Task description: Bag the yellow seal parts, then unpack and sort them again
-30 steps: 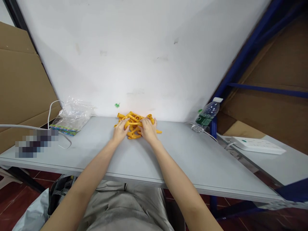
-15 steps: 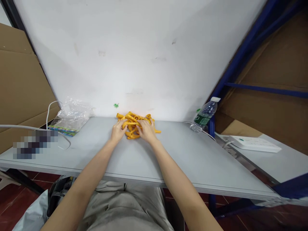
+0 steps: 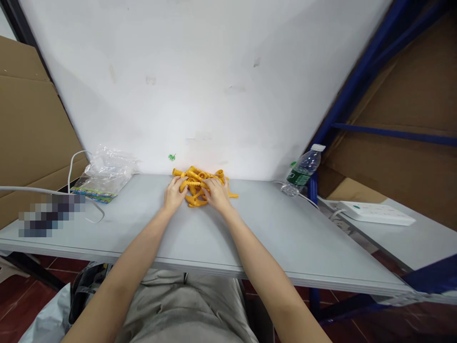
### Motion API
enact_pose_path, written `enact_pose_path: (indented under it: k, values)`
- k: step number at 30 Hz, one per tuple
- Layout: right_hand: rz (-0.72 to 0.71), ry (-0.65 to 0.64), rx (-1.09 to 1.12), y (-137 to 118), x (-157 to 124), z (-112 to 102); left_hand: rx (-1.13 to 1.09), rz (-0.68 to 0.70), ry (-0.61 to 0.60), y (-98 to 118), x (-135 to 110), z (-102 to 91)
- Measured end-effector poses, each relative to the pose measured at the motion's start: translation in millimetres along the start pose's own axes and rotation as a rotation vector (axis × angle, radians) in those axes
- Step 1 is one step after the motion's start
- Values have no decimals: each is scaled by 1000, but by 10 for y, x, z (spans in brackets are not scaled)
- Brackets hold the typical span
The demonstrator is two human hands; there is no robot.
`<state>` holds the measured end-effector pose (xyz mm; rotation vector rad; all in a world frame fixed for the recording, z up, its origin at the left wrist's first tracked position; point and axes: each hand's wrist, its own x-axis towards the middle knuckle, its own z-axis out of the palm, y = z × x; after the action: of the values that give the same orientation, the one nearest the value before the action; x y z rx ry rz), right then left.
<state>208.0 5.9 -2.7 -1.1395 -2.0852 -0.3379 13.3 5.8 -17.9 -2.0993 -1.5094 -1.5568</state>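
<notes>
A heap of yellow plastic pieces (image 3: 196, 202), some tubular with round open ends, lies at the back of the grey table against the white panel. My left hand (image 3: 174, 194) is at the heap's left side, its fingers closed on the left end of a yellow plastic piece with a ridged middle (image 3: 193, 184). At the other end of that piece, my right hand (image 3: 217, 192) has its fingers curled round it, just above the heap. My fingers hide parts of the piece and of the pieces beneath.
On the grey table (image 3: 278, 238), clear plastic bags (image 3: 109, 171) and a white cable (image 3: 71, 166) lie to the left, near a blurred-out patch. A plastic water bottle (image 3: 304, 170) leans at the back right. Beyond a blue post sits a white power strip (image 3: 374, 213). Cardboard (image 3: 32, 133) stands at left.
Both hands stay at the heap with the ridged yellow piece between them. My left hand has shifted very slightly left, and the view has moved a little.
</notes>
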Motion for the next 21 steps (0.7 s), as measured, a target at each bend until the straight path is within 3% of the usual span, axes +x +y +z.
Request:
enact_pose_path:
  k: [7, 21]
  values:
    - [-16, -3, 0, -45, 15, -34, 169, -3, 13, 58, 13, -47]
    - [-4, 8, -34, -104, 22, -47, 289, -90, -136, 204, 43, -152]
